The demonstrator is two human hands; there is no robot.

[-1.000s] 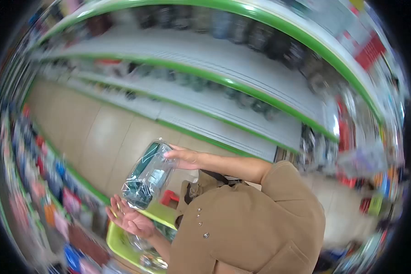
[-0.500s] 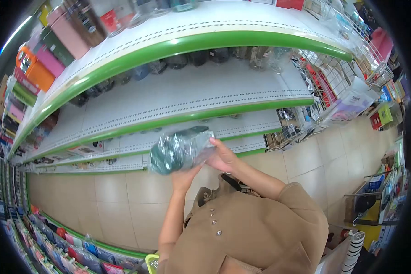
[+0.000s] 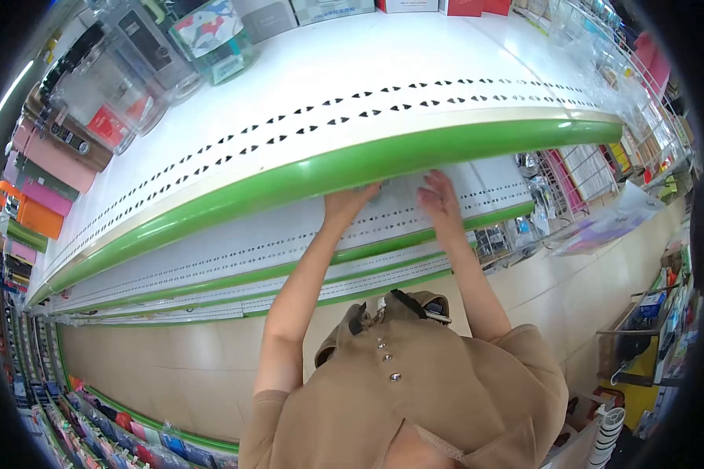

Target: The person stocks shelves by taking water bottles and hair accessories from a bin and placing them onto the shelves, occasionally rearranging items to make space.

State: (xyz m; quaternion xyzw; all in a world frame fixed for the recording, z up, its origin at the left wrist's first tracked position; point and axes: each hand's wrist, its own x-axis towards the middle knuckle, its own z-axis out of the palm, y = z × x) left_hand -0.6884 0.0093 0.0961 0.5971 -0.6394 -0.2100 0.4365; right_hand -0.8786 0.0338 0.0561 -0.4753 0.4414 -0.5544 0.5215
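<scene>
My left hand (image 3: pixel 350 207) reaches beneath the top shelf's green edge (image 3: pixel 352 168). Its fingers bend round and are partly hidden by that edge. A small shiny bit of something (image 3: pixel 372 191) shows beside them, too little to name. My right hand (image 3: pixel 441 203) is apart from it, to the right, over the second shelf (image 3: pixel 399 223), with fingers spread and nothing in them. The green, plastic-wrapped item from the earlier frame cannot be made out; the upper shelf covers the area in front of my left hand.
Clear bottles (image 3: pixel 125 98) and boxes (image 3: pixel 336 8) stand on the top shelf. Wire racks (image 3: pixel 571 184) with packaged goods adjoin the right end. A tiled floor (image 3: pixel 188 352) runs below, with a low display of packets (image 3: pixel 133 430) along the lower left.
Both hands have moved forward under the top shelf and the right hand has come away from the plastic-wrapped item, which has gone from sight. The view has shifted closer to the top shelf.
</scene>
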